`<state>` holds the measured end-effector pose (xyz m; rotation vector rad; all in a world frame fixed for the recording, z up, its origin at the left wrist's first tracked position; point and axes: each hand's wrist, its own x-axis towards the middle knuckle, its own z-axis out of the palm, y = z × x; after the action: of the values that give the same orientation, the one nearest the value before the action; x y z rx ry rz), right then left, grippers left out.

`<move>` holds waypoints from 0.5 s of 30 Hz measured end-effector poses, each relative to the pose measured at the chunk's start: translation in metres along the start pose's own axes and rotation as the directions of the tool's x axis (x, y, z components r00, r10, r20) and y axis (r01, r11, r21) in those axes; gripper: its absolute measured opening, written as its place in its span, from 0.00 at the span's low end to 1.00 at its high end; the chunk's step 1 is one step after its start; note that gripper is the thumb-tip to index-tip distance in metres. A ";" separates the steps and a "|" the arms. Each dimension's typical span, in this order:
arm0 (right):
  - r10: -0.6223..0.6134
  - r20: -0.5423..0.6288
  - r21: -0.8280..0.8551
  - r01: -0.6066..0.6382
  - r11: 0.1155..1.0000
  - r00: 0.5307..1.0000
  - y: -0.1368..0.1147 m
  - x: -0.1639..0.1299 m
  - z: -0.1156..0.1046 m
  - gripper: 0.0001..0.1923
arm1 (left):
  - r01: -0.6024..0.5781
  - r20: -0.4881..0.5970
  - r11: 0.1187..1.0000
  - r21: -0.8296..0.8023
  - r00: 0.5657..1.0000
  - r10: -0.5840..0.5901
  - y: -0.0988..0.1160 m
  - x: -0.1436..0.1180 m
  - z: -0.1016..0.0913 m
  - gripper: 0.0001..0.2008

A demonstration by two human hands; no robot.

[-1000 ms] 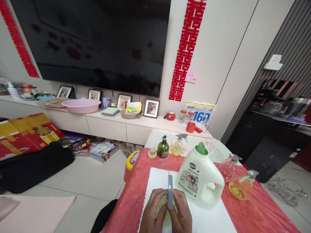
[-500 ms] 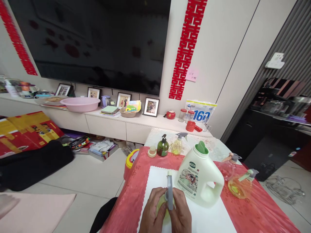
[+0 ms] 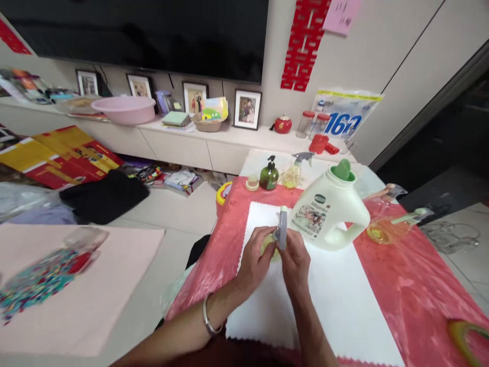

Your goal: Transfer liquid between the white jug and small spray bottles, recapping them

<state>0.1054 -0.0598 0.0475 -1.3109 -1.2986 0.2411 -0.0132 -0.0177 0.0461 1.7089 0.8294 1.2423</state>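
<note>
Holding a grey-headed spray bottle (image 3: 282, 232) with the fingers of left hand (image 3: 255, 259) and right hand (image 3: 297, 260) closed around it, over a white mat (image 3: 336, 306) on the red-covered worktop (image 3: 405, 285). Beyond, to the right, a pale green jug (image 3: 319, 216) with handle. Farther back, a green pump bottle (image 3: 269, 177) beside a clear spray bottle (image 3: 292, 177); then framed photos (image 3: 247, 109) on a low cabinet (image 3: 179, 151) beneath a black screen (image 3: 171, 38).

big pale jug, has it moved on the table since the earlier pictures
No. The jug stands at the same spot on the white mat; the whole view has shifted with the camera.
</note>
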 end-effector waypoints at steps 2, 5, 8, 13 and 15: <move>0.028 0.005 0.004 -0.028 1.000 1.000 0.001 -0.001 0.001 0.12 | -0.001 0.005 1.000 0.003 1.000 0.001 -0.001 0.000 0.000 0.16; 0.028 -0.006 -0.002 -0.028 1.000 1.000 0.000 -0.002 0.002 0.12 | -0.002 0.017 1.000 0.007 1.000 0.002 0.002 0.000 -0.002 0.15; 0.013 -0.030 -0.022 -0.014 1.000 0.999 -0.001 -0.003 0.004 0.13 | 0.004 0.044 1.000 -0.008 0.999 -0.003 0.007 0.001 -0.005 0.16; 0.023 -0.038 -0.039 -0.025 0.999 0.999 0.001 -0.006 0.006 0.13 | 0.069 0.065 0.996 -0.052 0.996 -0.066 0.015 0.003 -0.008 0.17; 0.031 -0.034 -0.033 -0.032 0.999 0.999 0.003 -0.007 0.007 0.13 | 0.071 0.057 0.995 -0.064 0.996 -0.068 0.017 0.003 -0.009 0.17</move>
<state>0.0993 -0.0600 0.0397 -1.3590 -1.2593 0.2193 -0.0202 -0.0196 0.0638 1.6407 0.7999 1.1585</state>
